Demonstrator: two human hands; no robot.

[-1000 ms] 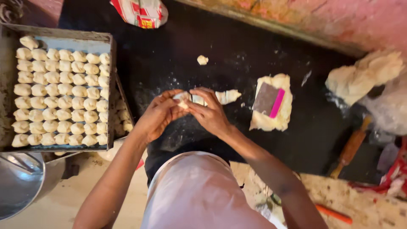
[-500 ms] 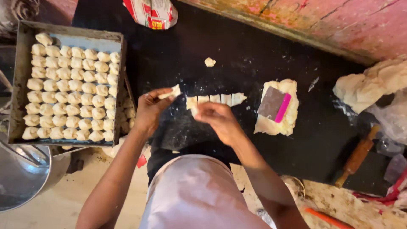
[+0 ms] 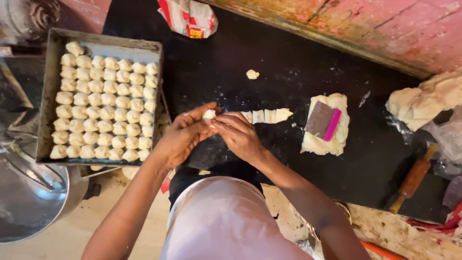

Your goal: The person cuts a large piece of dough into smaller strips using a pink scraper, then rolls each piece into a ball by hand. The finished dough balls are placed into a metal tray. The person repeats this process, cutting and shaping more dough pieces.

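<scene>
My left hand (image 3: 183, 135) and my right hand (image 3: 237, 134) meet over the black worktop (image 3: 269, 62) and pinch one small piece of dough (image 3: 209, 114) between their fingertips. Just right of my hands lies a short row of cut dough squares (image 3: 267, 115). A metal tray (image 3: 48, 96) on the left holds several rows of shaped dough balls (image 3: 103, 108). A flat slab of dough (image 3: 332, 139) lies further right with a dough scraper (image 3: 323, 120), pink-handled, resting on top of it.
A large lump of dough (image 3: 423, 98) sits at the right edge, a wooden rolling pin (image 3: 413, 179) below it. One stray dough bit (image 3: 252, 74) lies mid-top. A red and white bag (image 3: 188, 17) is at the back; a steel bowl (image 3: 29, 192) stands lower left.
The left hand, which had reached towards the tray with a piece, has come back beside the right hand. Both now close on a fresh piece at the left end of the cut row.
</scene>
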